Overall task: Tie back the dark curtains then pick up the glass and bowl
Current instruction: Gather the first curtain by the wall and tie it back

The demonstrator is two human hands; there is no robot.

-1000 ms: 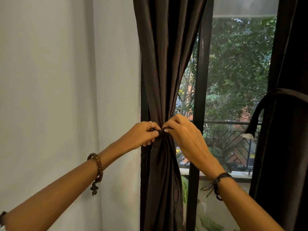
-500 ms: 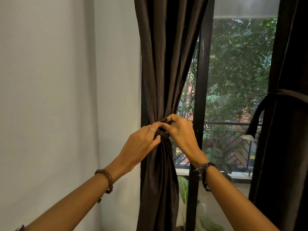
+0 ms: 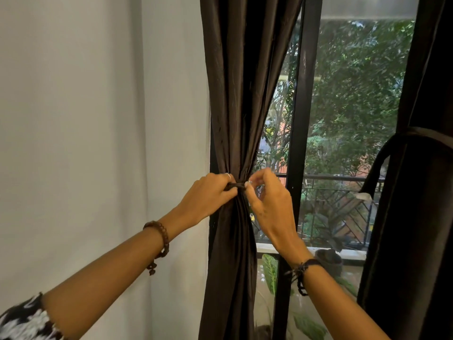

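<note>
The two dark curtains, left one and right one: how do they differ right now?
The left curtain is bunched at its waist by a tie that the left hand and right hand pinch; the right curtain has its band round it and no hand on it. The left curtain shows full width; the right curtain is cut off by the frame edge. Both are dark and hang beside the window.

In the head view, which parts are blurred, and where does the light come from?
Head view: daylight enters through the window, so the right curtain is nearly black; the patterned sleeve at the lower left is motion-blurred; both hands are sharp.
</note>
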